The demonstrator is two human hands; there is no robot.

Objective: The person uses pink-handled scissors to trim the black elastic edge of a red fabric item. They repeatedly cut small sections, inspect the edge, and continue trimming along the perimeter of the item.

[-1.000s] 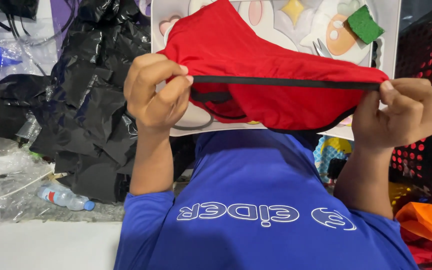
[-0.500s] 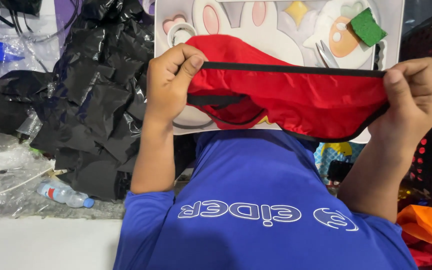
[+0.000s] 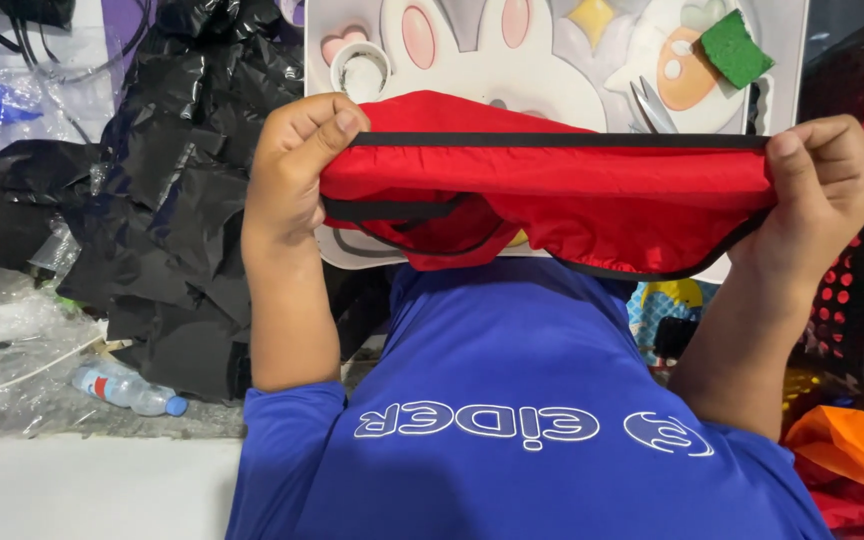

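Cluttered workspace fills the view: behind everything lies a white board (image 3: 552, 60) printed with a cartoon rabbit, and I place the rest against it. Stretched across the lower edge of that board is a red cloth (image 3: 552, 190) edged with a black band, held up in the air between two hands. The left hand (image 3: 297, 165) is closed around the cloth's end at the board's lower left corner, thumb on top and fingers curled under the band. The right hand (image 3: 827, 180) is closed the same way at the board's lower right corner, thumb pressed over the band. Between them the black edge runs in a nearly straight, taut line, while the red body sags below it in loose folds.

Judging by that sag and those folds, the cloth is thin, light and soft, with no stiffness of its own; it looks smooth and could slip through a loose pinch. The black band seems the firmest part, so the ends of that band look like the sound place to grip.

Left of the board sits a heap of black plastic sheet (image 3: 162, 200), and further below and left a small water bottle (image 3: 127, 388) lies among clear plastic wrap. A green sponge (image 3: 732, 45) rests near the board's upper right. A blue shirt (image 3: 512, 400) fills the space below the board.
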